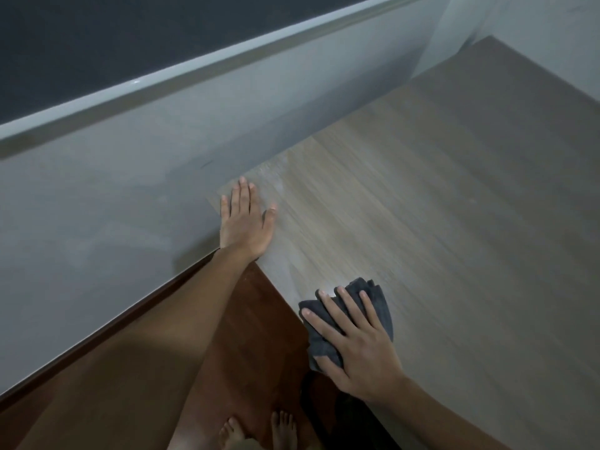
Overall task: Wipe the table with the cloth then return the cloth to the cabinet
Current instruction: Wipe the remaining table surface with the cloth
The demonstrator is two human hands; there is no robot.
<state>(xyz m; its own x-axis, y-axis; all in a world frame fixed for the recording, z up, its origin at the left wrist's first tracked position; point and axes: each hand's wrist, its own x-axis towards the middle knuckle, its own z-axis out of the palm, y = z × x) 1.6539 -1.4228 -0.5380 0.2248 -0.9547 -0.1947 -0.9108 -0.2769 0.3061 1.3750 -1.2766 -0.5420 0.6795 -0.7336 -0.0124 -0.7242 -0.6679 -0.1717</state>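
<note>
A light wood-grain table [422, 206] fills the right half of the head view. A dark grey cloth [378, 303] lies bunched on the table near its front left edge. My right hand [354, 339] presses flat on the cloth with straight, spread fingers. My left hand [245, 219] rests flat on the table's far left corner, fingers straight, beside the wall. The cabinet is not in view.
A grey wall [113, 196] runs along the table's left side, with a pale ledge [194, 66] and a dark pane above it. Reddish-brown floor [246, 336] lies below the table's edge, where my bare feet [259, 430] stand.
</note>
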